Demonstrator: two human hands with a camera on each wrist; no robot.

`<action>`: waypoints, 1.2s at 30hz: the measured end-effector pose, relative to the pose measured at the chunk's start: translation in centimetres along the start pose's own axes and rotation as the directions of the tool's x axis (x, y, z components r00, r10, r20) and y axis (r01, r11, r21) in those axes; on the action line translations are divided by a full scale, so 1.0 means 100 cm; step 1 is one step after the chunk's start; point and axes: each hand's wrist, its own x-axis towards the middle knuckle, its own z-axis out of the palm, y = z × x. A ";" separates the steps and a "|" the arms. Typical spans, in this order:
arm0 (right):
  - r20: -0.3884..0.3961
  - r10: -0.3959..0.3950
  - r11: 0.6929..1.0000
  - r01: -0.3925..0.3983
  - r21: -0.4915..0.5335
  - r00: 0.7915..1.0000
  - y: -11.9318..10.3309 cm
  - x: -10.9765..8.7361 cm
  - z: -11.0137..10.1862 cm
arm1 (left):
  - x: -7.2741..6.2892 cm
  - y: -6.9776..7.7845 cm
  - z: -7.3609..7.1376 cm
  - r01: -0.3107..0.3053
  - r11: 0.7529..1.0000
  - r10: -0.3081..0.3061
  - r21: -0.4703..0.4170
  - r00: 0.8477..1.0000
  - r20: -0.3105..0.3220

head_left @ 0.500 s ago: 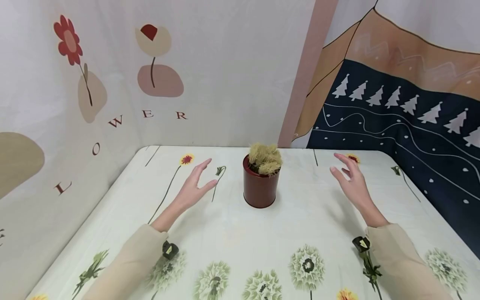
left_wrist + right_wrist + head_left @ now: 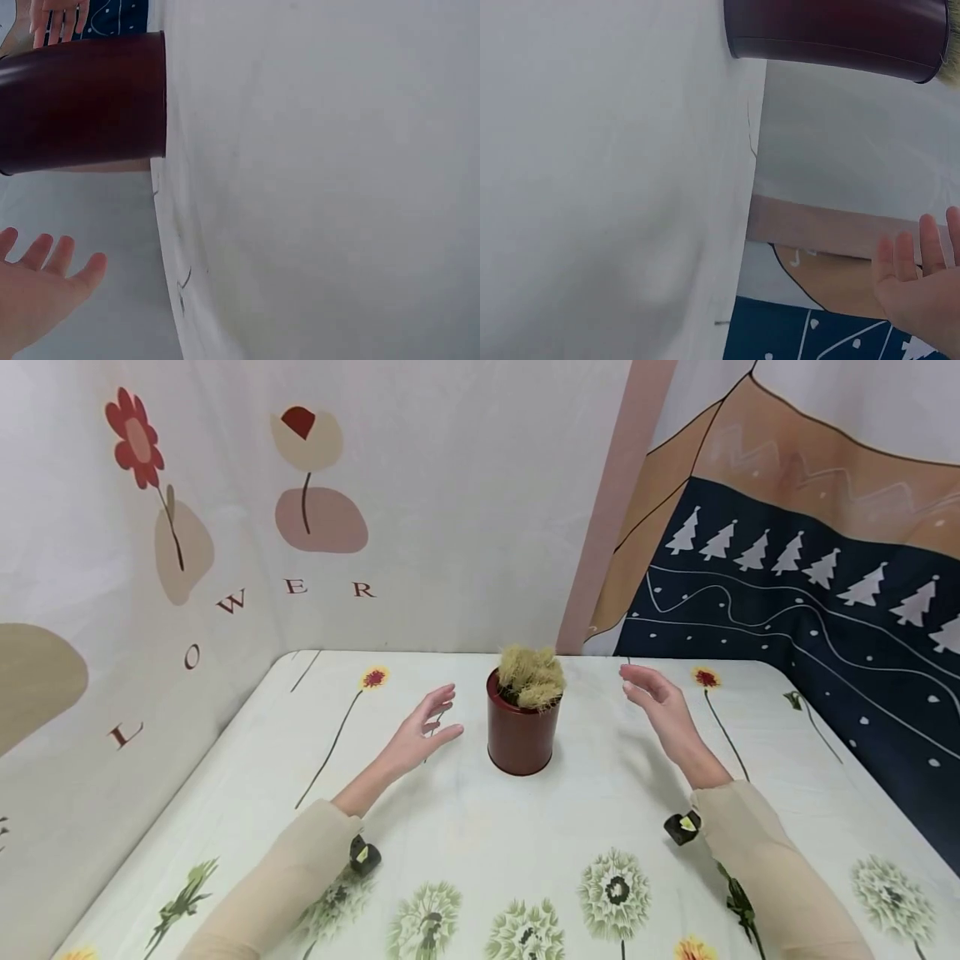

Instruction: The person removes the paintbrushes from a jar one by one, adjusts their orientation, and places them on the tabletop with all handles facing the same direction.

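Note:
A dark red cylindrical pot (image 2: 522,739) stands upright toward the back of the table. From its top bulges a tuft of pale yellow-green moss (image 2: 531,677). To the pot's left, my left hand (image 2: 420,735) hovers with fingers spread, apart from the pot. On the other side my right hand (image 2: 663,714) is raised, palm turned toward the pot, and it holds nothing. The left wrist view has the pot (image 2: 82,105) beyond the loosely extended left fingers (image 2: 58,255). In the right wrist view, straight right fingers (image 2: 930,244) appear below the pot.
A white cloth with printed flowers covers the table (image 2: 480,835). Behind it hangs a pale curtain (image 2: 465,510) with flower prints and letters. A dark blue cloth with white trees (image 2: 810,610) borders the right. A black wrist camera (image 2: 365,856) sits by the left sleeve.
Both hands have moved inward toward the pot, the left one going right and the right one going left. The pot stays in place.

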 end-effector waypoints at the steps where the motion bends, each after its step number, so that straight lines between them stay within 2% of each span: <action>1: 0.012 0.018 1.000 -0.018 0.015 1.000 -0.001 0.002 0.002 | 0.001 0.000 0.001 0.003 1.000 -0.003 -0.005 1.000 0.004; 4: 0.043 0.068 0.996 -0.070 0.049 0.997 -0.006 0.008 0.009 | 0.005 0.000 0.005 0.005 1.000 -0.005 -0.012 1.000 0.017; 7: 0.079 0.089 0.992 -0.095 0.082 0.993 -0.010 0.016 0.015 | 0.012 -0.013 0.008 -0.002 1.000 0.003 -0.018 1.000 0.020; 9: 0.104 0.094 0.986 -0.107 0.126 0.990 -0.012 0.020 0.019 | 0.016 -0.013 0.009 -0.007 0.999 0.008 -0.038 1.000 0.023; 11: 0.134 0.093 0.981 -0.114 0.157 0.987 -0.015 0.025 0.023 | 0.019 -0.012 0.011 -0.012 0.998 0.013 -0.057 1.000 0.025; 14: 0.169 0.091 0.970 -0.126 0.207 0.981 -0.020 0.032 0.028 | 0.019 0.006 0.012 -0.007 0.997 0.010 -0.082 0.999 0.034; 17: 0.203 0.085 0.970 -0.128 0.208 0.975 -0.024 0.039 0.033 | 0.022 0.012 0.013 -0.002 0.996 0.005 -0.092 0.999 0.036; 26: 0.326 0.028 0.968 -0.107 0.228 0.945 -0.037 0.052 0.047 | 0.031 0.015 0.017 0.026 0.985 -0.021 -0.172 0.999 0.033; 32: 0.386 0.046 0.966 -0.139 0.218 0.921 -0.038 0.059 0.053 | 0.034 0.018 0.020 0.048 0.982 -0.044 -0.181 0.999 0.028; 36: 0.403 0.065 0.960 -0.168 0.225 0.913 -0.040 0.061 0.055 | 0.036 0.019 0.022 0.052 0.981 -0.050 -0.188 0.999 0.020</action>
